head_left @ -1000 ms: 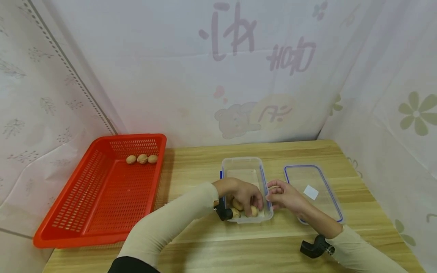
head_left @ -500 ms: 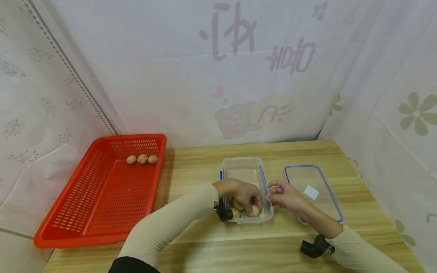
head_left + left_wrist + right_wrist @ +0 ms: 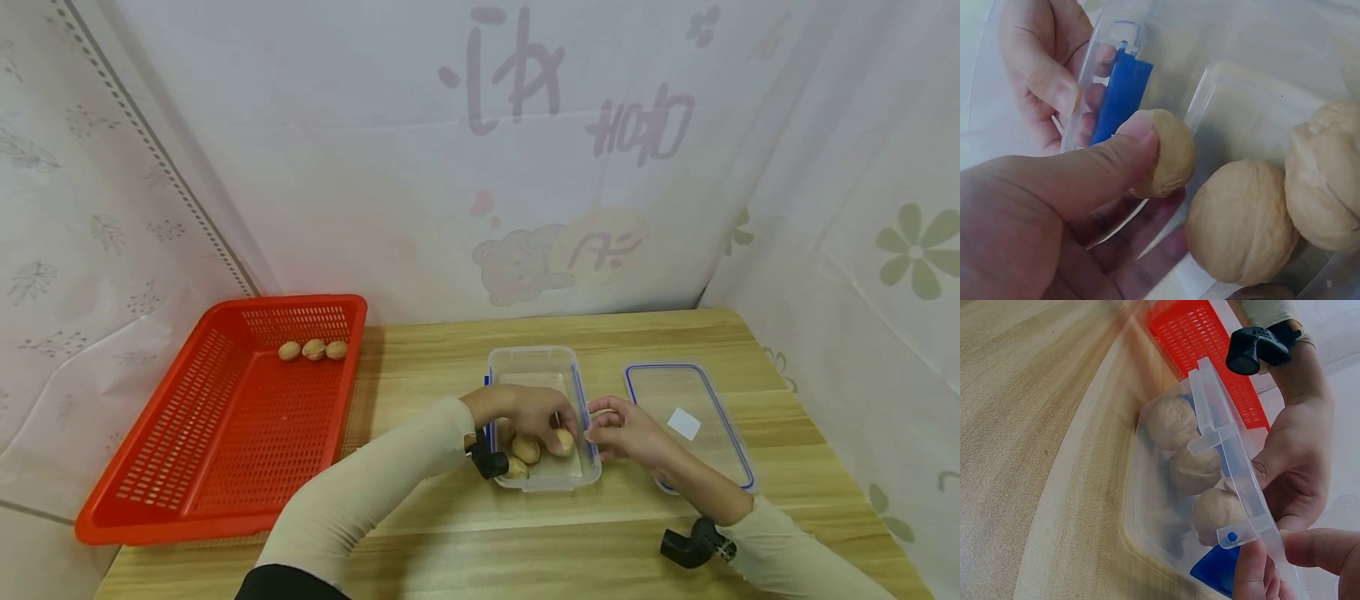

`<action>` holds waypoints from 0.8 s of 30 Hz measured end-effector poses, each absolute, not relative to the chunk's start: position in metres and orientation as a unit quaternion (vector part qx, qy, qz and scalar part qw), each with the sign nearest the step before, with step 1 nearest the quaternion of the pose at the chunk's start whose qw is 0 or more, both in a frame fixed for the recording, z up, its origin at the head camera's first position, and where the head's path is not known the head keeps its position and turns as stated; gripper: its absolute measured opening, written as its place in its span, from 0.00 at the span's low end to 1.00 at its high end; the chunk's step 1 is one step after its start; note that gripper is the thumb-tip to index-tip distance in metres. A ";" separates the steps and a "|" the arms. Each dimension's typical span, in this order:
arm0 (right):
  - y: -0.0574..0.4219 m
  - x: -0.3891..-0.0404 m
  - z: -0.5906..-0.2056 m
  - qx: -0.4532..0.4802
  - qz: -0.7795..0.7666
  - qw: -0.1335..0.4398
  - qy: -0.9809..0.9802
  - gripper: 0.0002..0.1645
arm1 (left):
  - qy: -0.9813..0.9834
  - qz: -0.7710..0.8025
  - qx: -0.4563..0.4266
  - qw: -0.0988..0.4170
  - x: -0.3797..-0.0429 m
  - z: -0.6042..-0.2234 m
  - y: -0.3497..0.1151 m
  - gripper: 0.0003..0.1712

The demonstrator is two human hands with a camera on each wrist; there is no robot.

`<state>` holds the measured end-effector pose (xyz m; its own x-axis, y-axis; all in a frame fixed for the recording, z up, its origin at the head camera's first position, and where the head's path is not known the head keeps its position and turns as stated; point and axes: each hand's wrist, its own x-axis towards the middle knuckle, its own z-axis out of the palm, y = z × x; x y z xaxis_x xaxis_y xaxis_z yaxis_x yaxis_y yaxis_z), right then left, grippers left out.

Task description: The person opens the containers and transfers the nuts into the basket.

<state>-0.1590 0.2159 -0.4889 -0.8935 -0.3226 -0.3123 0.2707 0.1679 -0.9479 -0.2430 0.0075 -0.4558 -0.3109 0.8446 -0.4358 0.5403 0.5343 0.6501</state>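
My left hand is inside a clear plastic food container, pinching a walnut between thumb and fingers. Other walnuts lie beside it along the container's left side, partly hidden by the hand in the head view. On the right wall, my right hand grips the rim, thumb on one side and fingers on the other. A blue latch hangs at that wall, close to the right fingers.
A red plastic basket stands on the left with three walnuts at its far end. To the right lies the clear lid with a blue seal and a white label. Printed cloth hangs behind the wooden table.
My left hand has shifted slightly away from the container's near end, carrying the pinched walnut along. Walnuts beneath it show more clearly. The right hand stays in place.
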 end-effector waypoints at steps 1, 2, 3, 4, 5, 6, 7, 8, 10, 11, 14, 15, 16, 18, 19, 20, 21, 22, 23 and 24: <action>0.216 -0.159 -0.489 -0.019 -0.644 0.230 0.729 0.33 | 0.784 0.202 0.443 0.385 -0.244 -0.456 0.007 0.16; 0.216 -0.159 -0.488 -0.020 -0.644 0.230 0.729 0.33 | 0.783 0.207 0.446 0.381 -0.244 -0.455 0.007 0.16; 0.216 -0.159 -0.488 -0.021 -0.643 0.231 0.730 0.33 | 0.782 0.211 0.449 0.377 -0.245 -0.455 0.007 0.16; 0.216 -0.159 -0.488 -0.021 -0.643 0.231 0.730 0.33 | 0.782 0.215 0.451 0.373 -0.245 -0.454 0.007 0.16; 0.216 -0.159 -0.489 -0.022 -0.643 0.231 0.730 0.33 | 0.781 0.218 0.454 0.369 -0.246 -0.453 0.006 0.15; 0.216 -0.159 -0.489 -0.022 -0.642 0.231 0.730 0.33 | 0.782 0.220 0.454 0.366 -0.246 -0.452 0.006 0.15; 0.216 -0.159 -0.489 -0.022 -0.642 0.231 0.730 0.33 | 0.782 0.224 0.454 0.364 -0.247 -0.451 0.006 0.15; 0.216 -0.159 -0.489 -0.022 -0.643 0.231 0.730 0.33 | 0.782 0.225 0.456 0.361 -0.248 -0.449 0.005 0.15; 0.216 -0.159 -0.490 -0.021 -0.644 0.230 0.729 0.31 | 0.782 0.229 0.456 0.358 -0.249 -0.447 0.004 0.15; 0.216 -0.160 -0.490 -0.020 -0.644 0.230 0.729 0.31 | 0.781 0.231 0.458 0.357 -0.249 -0.446 0.003 0.15; 0.216 -0.160 -0.490 -0.017 -0.644 0.228 0.730 0.30 | 0.776 0.237 0.466 0.352 -0.251 -0.442 0.001 0.17; 0.216 -0.160 -0.490 -0.016 -0.643 0.228 0.731 0.30 | 0.775 0.241 0.467 0.350 -0.252 -0.441 0.001 0.17; 0.216 -0.160 -0.490 -0.015 -0.643 0.228 0.731 0.30 | 0.774 0.245 0.468 0.348 -0.252 -0.440 0.000 0.18; 0.216 -0.159 -0.491 -0.015 -0.643 0.228 0.731 0.30 | 0.774 0.251 0.469 0.342 -0.252 -0.438 -0.001 0.19; 0.216 -0.159 -0.491 -0.016 -0.644 0.228 0.730 0.30 | 0.775 0.254 0.468 0.340 -0.253 -0.437 -0.002 0.19; 0.216 -0.159 -0.491 -0.016 -0.644 0.228 0.730 0.30 | 0.777 0.256 0.467 0.336 -0.253 -0.436 -0.003 0.19; 0.216 -0.159 -0.491 -0.018 -0.644 0.229 0.730 0.30 | 0.778 0.257 0.467 0.332 -0.254 -0.434 -0.003 0.19; 0.216 -0.159 -0.490 -0.019 -0.644 0.229 0.730 0.31 | 0.779 0.259 0.468 0.328 -0.254 -0.433 -0.004 0.19; 0.216 -0.159 -0.490 -0.020 -0.644 0.229 0.729 0.31 | 0.779 0.261 0.469 0.325 -0.255 -0.432 -0.004 0.19; 0.216 -0.159 -0.490 -0.021 -0.645 0.229 0.729 0.31 | 0.780 0.263 0.471 0.318 -0.256 -0.432 -0.005 0.19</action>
<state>-0.1591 0.2161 -0.4901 -0.8939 -0.3262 -0.3074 0.2651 0.1682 -0.9495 -0.2557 -0.0050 -0.4317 -0.3537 0.9018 -0.2481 0.5676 0.4178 0.7095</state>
